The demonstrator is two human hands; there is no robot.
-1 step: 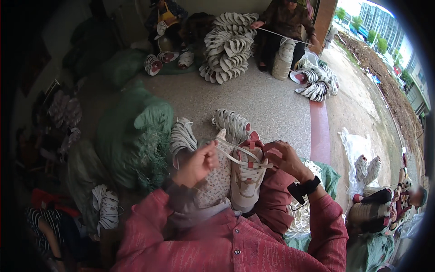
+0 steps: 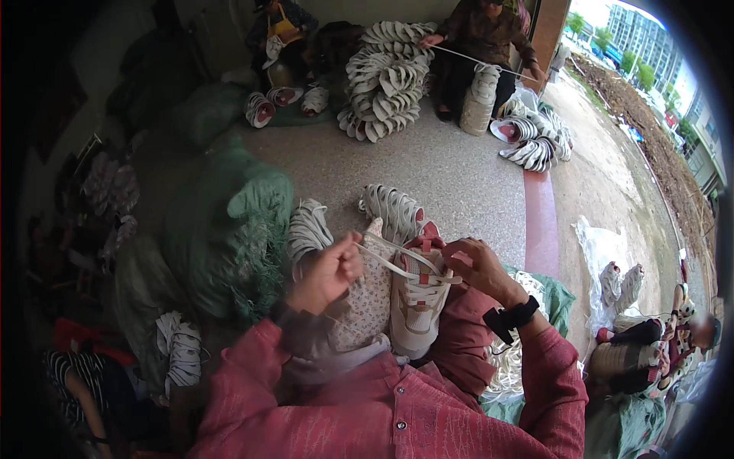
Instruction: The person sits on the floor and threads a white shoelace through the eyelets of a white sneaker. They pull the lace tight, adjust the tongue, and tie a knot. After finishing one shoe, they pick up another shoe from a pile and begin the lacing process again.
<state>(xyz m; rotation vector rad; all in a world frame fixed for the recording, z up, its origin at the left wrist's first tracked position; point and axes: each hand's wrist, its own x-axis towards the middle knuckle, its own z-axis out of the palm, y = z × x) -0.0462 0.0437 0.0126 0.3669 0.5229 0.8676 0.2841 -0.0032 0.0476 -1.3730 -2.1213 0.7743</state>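
A beige and white shoe upper [image 2: 417,317] with a red tongue and lining stands on my lap, toe toward me. White lace [image 2: 390,264] crosses its eyelets, and a length stretches off to the left. My left hand [image 2: 330,269], fingers closed, pinches that length beside the upper. My right hand [image 2: 487,274] is closed at the upper's right eyelet edge, where a lace loop comes out. Its fingertips are partly hidden. Under the left arm lies a flower-patterned cloth [image 2: 363,302] over my leg.
Stacked laced uppers [image 2: 390,210] and a bundle of white laces [image 2: 308,228] lie just beyond my knees. A big green sack [image 2: 225,222] stands at left. Across the floor, a co-worker [image 2: 482,38] stretches a lace near piled uppers [image 2: 386,80]. Another person [image 2: 680,336] is at far right.
My left hand has shifted slightly left with the lace. Across the floor, the co-worker's hand on the right has moved a little outward. The upper stays nearly in place.
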